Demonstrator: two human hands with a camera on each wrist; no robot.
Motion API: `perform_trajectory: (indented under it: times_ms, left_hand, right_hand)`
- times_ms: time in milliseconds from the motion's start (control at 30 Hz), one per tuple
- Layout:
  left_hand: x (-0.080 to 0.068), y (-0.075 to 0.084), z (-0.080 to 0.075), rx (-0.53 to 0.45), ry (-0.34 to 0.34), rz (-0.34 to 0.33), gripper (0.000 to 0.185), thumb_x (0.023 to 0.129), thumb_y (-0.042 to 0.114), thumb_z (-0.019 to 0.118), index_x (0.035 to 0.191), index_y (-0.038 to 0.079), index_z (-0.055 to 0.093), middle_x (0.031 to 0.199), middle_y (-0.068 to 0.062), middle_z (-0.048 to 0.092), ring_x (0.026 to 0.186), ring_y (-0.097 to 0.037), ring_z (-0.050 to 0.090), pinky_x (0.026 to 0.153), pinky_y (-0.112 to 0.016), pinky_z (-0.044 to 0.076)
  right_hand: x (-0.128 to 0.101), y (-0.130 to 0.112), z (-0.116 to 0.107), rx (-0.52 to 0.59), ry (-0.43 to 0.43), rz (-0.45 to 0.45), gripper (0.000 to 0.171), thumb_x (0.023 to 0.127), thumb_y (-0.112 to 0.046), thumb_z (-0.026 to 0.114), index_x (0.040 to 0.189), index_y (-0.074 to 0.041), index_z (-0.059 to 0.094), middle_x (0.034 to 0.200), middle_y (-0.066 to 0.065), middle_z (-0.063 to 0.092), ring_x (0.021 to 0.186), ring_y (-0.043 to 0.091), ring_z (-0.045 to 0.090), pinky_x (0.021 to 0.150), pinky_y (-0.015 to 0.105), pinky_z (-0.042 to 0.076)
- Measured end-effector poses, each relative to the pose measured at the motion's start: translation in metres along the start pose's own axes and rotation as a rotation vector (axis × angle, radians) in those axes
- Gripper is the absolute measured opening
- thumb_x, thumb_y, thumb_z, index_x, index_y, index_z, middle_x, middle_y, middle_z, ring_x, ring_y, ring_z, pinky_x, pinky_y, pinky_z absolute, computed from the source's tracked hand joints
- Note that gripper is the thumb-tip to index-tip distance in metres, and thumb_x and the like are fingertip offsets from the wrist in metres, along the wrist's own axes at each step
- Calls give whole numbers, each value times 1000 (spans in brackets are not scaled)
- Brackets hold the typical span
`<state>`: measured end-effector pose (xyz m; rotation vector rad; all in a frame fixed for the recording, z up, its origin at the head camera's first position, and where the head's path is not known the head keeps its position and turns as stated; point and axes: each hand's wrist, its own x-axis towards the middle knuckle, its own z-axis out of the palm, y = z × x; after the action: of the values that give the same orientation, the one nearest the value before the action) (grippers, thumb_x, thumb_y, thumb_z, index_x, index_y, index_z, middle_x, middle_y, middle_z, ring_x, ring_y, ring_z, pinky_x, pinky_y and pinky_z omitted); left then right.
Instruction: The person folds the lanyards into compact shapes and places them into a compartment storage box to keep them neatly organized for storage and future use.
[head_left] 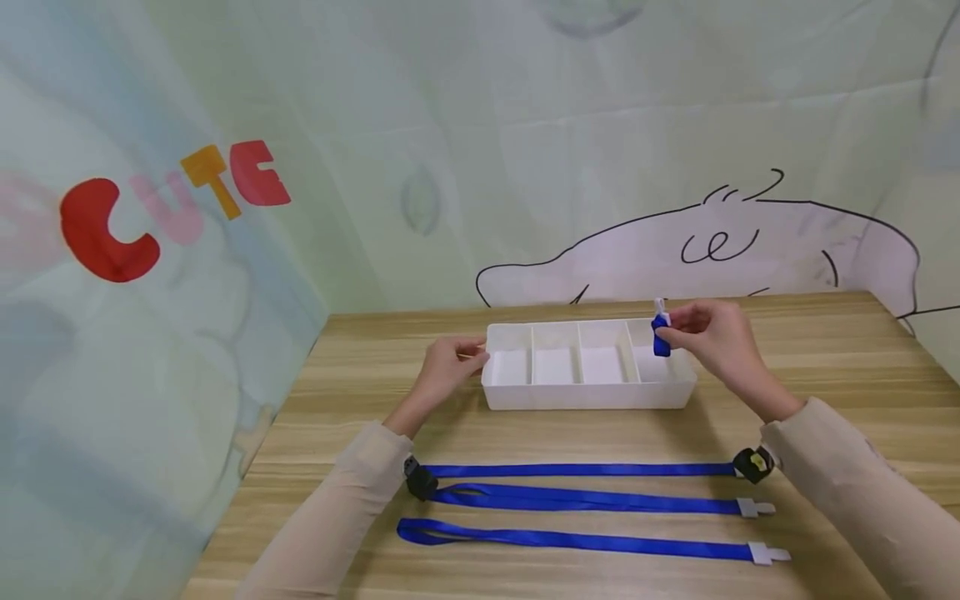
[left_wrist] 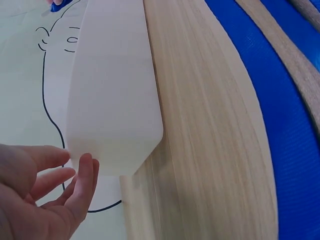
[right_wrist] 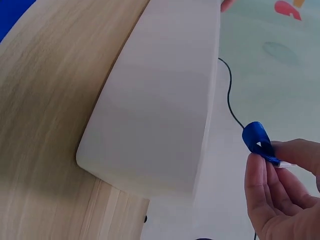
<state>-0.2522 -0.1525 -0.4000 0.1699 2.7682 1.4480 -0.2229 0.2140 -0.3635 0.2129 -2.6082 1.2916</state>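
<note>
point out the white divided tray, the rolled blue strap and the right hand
white divided tray [head_left: 585, 398], head view, bare front wall
rolled blue strap [head_left: 661, 342], head view, middle of the roll
right hand [head_left: 712, 337], head view, back of the hand

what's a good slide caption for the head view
Right hand pinches a rolled blue lanyard over the white divided tray, left hand steadying its end.

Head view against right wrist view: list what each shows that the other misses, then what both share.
Head only: the left hand at the box's left end, four compartments, and three blue straps laid flat on the table.
Right wrist only: the box's outer end wall up close.
Both: the white box and the right hand pinching a rolled blue strap.
</note>
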Motion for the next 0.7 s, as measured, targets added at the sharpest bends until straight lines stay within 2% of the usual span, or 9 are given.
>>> perform_trajectory:
  times_ms: [167, 333, 533, 700]
  left_hand:
    - [3, 1, 1, -7, -17, -18, 33, 96, 6, 66, 128, 0, 65, 107, -17, 70, 92, -32, 69, 81, -42, 59]
    - [3, 2, 0, -9, -27, -22, 33, 96, 5, 66, 128, -1, 65, 108, -19, 70, 95, -33, 69, 83, -43, 58]
    - [4, 0, 0, -44, -24, -38, 31, 95, 4, 68, 125, -3, 67, 109, -19, 70, 94, -32, 68, 83, -41, 58]
    - [4, 1, 0, -65, -19, -49, 29, 94, 1, 68, 122, -5, 67, 110, -21, 70, 94, -34, 68, 84, -42, 58]
  right_hand:
    - [7, 3, 0, -50, -43, -14, 23, 87, -7, 78, 100, 10, 69, 90, 20, 71, 78, 28, 68, 61, 14, 52]
    - [14, 1, 3, -66, -120, 23, 24, 87, -5, 78, 100, 12, 67, 89, 21, 71, 73, 26, 70, 60, 21, 54]
    - [21, -5, 8, -98, -225, 98, 24, 88, -5, 76, 101, 12, 65, 92, 23, 68, 69, 26, 71, 66, 36, 60]
    - [27, -5, 12, -109, -282, 126, 19, 86, 0, 75, 94, 13, 64, 87, 23, 68, 67, 27, 70, 67, 42, 61]
